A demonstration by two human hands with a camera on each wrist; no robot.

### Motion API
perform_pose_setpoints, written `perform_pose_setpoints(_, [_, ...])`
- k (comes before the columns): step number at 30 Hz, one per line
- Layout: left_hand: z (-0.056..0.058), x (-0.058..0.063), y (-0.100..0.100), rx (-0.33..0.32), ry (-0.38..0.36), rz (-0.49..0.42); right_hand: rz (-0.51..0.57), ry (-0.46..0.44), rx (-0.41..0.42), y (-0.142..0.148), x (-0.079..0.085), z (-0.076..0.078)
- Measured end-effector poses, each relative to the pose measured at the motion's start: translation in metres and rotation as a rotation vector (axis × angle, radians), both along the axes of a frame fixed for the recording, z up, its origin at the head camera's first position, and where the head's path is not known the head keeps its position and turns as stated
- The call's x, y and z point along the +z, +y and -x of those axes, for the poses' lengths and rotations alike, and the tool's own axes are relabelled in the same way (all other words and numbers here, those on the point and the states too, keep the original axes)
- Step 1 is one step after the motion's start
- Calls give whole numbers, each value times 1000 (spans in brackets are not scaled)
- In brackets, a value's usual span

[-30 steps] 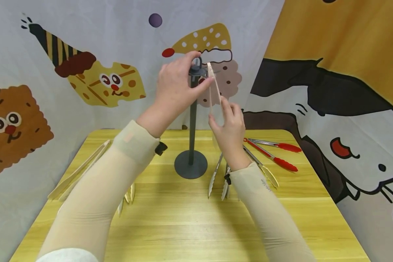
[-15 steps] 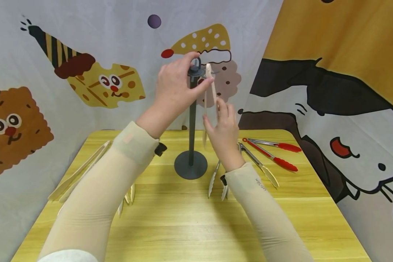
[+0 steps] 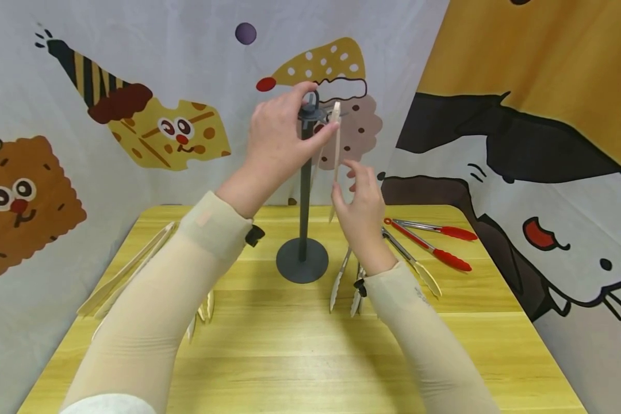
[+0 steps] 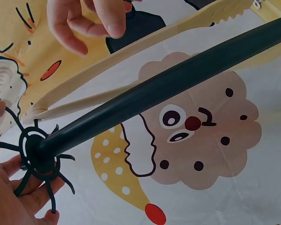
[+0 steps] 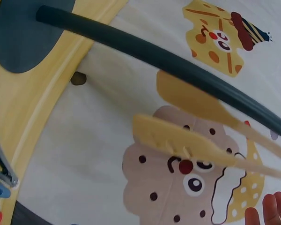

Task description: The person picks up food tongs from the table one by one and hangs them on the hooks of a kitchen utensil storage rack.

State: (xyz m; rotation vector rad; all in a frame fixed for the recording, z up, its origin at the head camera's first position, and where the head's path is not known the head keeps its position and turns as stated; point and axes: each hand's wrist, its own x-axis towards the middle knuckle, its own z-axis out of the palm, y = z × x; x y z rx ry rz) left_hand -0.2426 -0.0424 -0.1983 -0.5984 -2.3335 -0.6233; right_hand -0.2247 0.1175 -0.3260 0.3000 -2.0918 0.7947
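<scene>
A dark grey stand (image 3: 304, 207) with a ring of small hooks (image 4: 39, 150) at its top rises from a round base. My left hand (image 3: 276, 129) holds this top, fingertips among the hooks and thumb near the tongs' upper end. Pale beige tongs (image 3: 337, 144) hang from one hook, their two arms spread beside the pole, one arm (image 4: 107, 63) ending in a toothed edge. My right hand (image 3: 362, 210) is beside the hanging tongs, fingers loosely bent. In the left wrist view its fingertips look apart from the tongs.
On the table (image 3: 290, 356) at right lie red-tipped tongs (image 3: 434, 241), yellow-tipped tongs (image 3: 419, 270) and white-tipped tongs (image 3: 340, 282). Long beige tongs (image 3: 129, 270) lie at left, with more tips (image 3: 204, 307) partly behind the left forearm. A printed cloth (image 3: 186, 46) hangs behind.
The hanging tongs have swung, and their arms have shifted beside the pole. My right hand moved left, then back right, its fingers now looking free of the tongs. The left hand has stayed put.
</scene>
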Motion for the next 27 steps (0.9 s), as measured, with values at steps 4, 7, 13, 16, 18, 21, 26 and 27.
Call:
perform_pose_setpoints(4, [1, 1, 0, -4, 2, -5, 26, -41, -8, 14, -2, -2])
perform_pose_setpoints(7, [1, 2, -1, -9, 5, -9, 57, -78, -13, 29, -5, -2])
perform_pose_setpoints(13, [1, 3, -4, -23, -7, -14, 114, -209, -30, 60, -17, 1])
perform_pose_setpoints(16, [2, 3, -5, -41, -18, -25, 108, -289, -62, 74, -24, 3])
perform_pose_setpoints(18, [2, 4, -6, -48, -33, -29, 97, -343, -78, 83, -28, 4])
perform_pose_setpoints(21, [2, 4, -7, -53, -54, -27, 76, -418, -103, 95, -35, 4])
perform_pose_setpoints(26, [3, 4, -9, -58, -64, -15, 15, -507, -130, 109, -48, 4])
perform_pose_setpoints(27, [3, 3, -9, -62, -65, -16, -4, -522, -132, 111, -51, 4])
